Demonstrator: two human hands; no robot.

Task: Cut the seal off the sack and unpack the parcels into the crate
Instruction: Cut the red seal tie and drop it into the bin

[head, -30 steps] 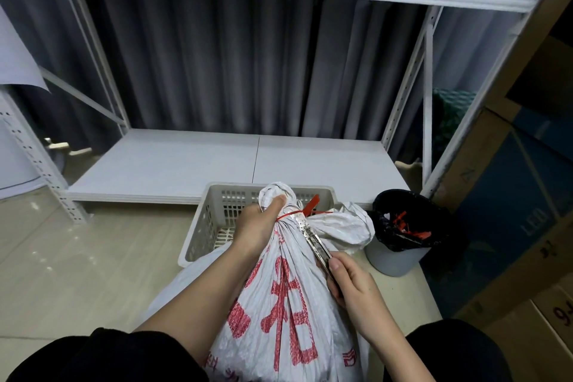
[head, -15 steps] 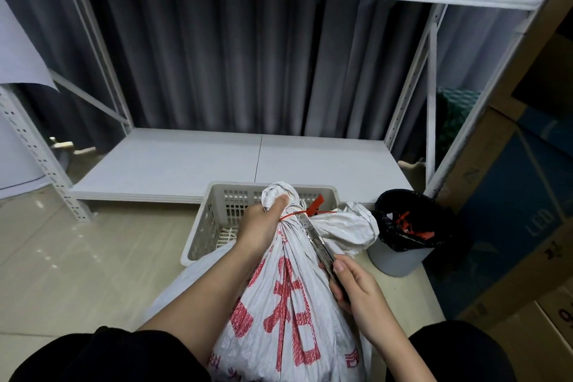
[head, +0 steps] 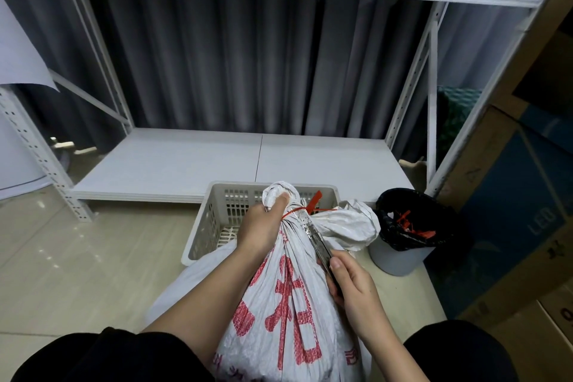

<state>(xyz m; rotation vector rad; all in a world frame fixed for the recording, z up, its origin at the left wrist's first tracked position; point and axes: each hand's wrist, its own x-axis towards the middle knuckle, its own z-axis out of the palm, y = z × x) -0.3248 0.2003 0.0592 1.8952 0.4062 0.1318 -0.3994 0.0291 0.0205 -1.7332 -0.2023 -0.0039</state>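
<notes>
While the left hand (head: 260,228) clamps the sack (head: 291,298) neck just under the red seal (head: 305,209), the right hand (head: 356,291) grips scissors (head: 317,242) angled up-left, tips at the seal, crate (head: 210,220) right behind

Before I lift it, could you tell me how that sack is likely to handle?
Probably floppy: the sack is thin woven cloth, creased and bunched under the left hand. Likely heavy, since its body bulges full. It may slump once the red seal is cut.
</notes>
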